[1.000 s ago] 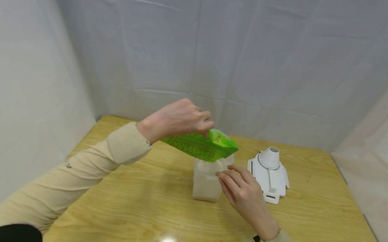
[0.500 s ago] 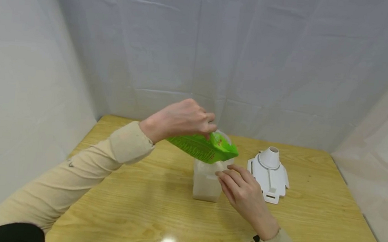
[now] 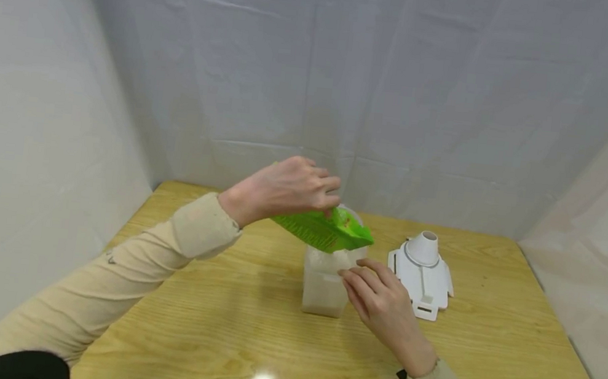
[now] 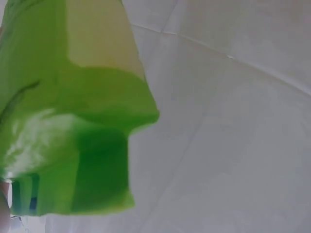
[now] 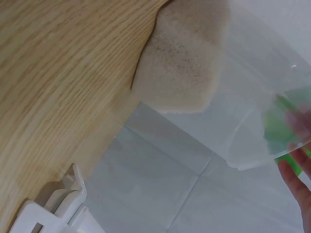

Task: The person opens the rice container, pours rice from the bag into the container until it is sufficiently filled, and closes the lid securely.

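Note:
Gripped from above at its upper edge, a green plastic bag (image 3: 316, 231) hangs tilted from my left hand (image 3: 287, 188), its lower right end over a translucent container (image 3: 323, 290). The bag also fills the left side of the left wrist view, printed with pale and dark green patches. The container stands upright on the table. Pale grains (image 5: 177, 68) lie in its bottom in the right wrist view. My right hand (image 3: 381, 299) holds the container's near right rim with its fingertips. One finger (image 5: 291, 177) shows at the rim, and others appear blurred through the wall.
To the right of the container lies a flat white plastic part (image 3: 422, 273) with a cone-shaped spout, close to my right hand. The wooden table (image 3: 200, 333) is bounded at the back and sides by pale sheeting (image 3: 430, 104).
My left hand has shifted slightly to the right with the bag, and less of the bag shows at its left end. My right hand and the container have stayed put.

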`<state>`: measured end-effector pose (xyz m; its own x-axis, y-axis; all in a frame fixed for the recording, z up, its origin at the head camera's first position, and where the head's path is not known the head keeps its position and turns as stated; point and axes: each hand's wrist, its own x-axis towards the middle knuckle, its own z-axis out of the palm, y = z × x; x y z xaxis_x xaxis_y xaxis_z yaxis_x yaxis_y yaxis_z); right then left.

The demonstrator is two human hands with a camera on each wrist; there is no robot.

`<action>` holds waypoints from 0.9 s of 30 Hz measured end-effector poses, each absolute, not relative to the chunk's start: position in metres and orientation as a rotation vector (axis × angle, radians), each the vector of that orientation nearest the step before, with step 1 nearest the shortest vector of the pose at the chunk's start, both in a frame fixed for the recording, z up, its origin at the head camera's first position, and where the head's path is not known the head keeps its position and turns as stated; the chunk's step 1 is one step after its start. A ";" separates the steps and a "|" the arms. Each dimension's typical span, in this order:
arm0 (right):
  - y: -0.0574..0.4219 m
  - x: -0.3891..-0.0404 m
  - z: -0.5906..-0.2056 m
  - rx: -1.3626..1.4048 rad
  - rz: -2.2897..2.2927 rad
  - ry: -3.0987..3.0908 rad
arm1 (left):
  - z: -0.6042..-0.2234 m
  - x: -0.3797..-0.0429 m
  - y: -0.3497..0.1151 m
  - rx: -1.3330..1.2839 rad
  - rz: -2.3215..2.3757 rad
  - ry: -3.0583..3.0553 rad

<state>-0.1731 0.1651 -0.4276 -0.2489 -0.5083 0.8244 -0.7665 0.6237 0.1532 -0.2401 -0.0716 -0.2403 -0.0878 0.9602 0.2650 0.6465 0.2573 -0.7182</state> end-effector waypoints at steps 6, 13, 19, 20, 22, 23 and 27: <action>0.165 -0.173 -0.428 1.012 0.349 -1.911 | -0.242 -0.238 -0.072 -1.429 0.597 -1.793; 0.165 -0.172 -0.428 1.017 0.355 -1.908 | -0.254 -0.233 -0.079 -1.404 0.647 -1.810; 0.166 -0.171 -0.427 1.012 0.353 -1.909 | -0.272 -0.235 -0.088 -1.343 0.630 -1.783; 0.166 -0.171 -0.427 1.012 0.352 -1.910 | -0.275 -0.236 -0.089 -1.330 0.624 -1.775; 0.167 -0.171 -0.427 1.013 0.351 -1.911 | -0.279 -0.236 -0.091 -1.312 0.605 -1.766; 0.167 -0.171 -0.427 1.014 0.352 -1.912 | -0.281 -0.237 -0.091 -1.304 0.594 -1.764; 0.167 -0.170 -0.428 1.014 0.358 -1.918 | -0.284 -0.237 -0.093 -1.278 0.553 -1.772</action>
